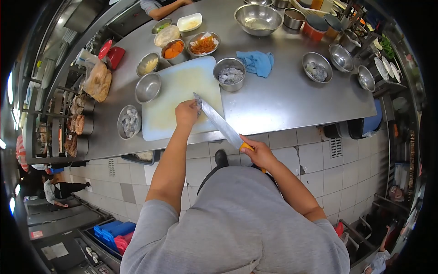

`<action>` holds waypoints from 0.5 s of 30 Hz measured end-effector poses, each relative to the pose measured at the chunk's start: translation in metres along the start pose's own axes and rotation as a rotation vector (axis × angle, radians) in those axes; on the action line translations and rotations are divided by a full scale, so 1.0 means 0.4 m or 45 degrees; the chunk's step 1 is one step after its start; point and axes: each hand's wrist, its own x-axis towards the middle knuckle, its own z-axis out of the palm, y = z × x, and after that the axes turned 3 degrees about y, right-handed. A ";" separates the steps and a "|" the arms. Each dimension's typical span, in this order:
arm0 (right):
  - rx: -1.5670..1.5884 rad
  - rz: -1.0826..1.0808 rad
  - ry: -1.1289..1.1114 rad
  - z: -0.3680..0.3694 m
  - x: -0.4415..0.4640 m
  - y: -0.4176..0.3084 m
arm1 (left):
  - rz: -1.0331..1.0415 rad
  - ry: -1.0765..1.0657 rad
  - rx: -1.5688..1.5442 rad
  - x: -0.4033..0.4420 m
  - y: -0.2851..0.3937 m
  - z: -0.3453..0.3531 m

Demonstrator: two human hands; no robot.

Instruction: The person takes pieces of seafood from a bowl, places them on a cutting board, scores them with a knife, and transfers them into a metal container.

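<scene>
My right hand (261, 154) is wrapped round the yellow handle of a long kitchen knife (220, 122). Its blade points up and left across a white cutting board (159, 121), the tip beside my left hand (186, 114). The fingers of that hand are closed on a small greyish piece, apparently a raw shrimp (199, 106), partly hidden by fingers and blade. Left of the board stands a metal bowl of raw shrimp (129, 123). Another metal bowl (230, 74) with greyish shrimp sits at the board's right edge.
A steel bowl (148, 87) overlaps the board's left side. Behind it are bowls of shredded orange food (204, 44) and orange pieces (174, 50). A blue cloth (256, 63) lies near a large steel bowl (258, 20). Across the table shows another person's arm (168, 9).
</scene>
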 end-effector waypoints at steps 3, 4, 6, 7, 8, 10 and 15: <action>-0.042 -0.057 0.010 -0.009 -0.011 0.008 | -0.064 0.062 -0.090 -0.004 -0.021 0.023; -0.056 -0.002 -0.021 -0.017 -0.017 -0.004 | -0.097 0.104 -0.174 -0.003 -0.033 0.033; -0.068 0.052 -0.059 -0.031 -0.029 -0.018 | -0.123 0.129 -0.193 -0.005 -0.037 0.040; -0.083 0.033 -0.077 -0.038 -0.035 -0.019 | -0.142 0.154 -0.217 -0.008 -0.031 0.039; -0.099 0.016 -0.093 -0.045 -0.040 -0.015 | -0.146 0.154 -0.215 -0.013 -0.025 0.038; -0.115 -0.041 -0.101 -0.056 -0.046 0.009 | -0.306 0.132 -0.389 -0.046 0.038 0.011; -0.188 -0.207 -0.080 -0.078 -0.064 0.055 | -0.317 0.183 -0.465 -0.049 0.028 0.023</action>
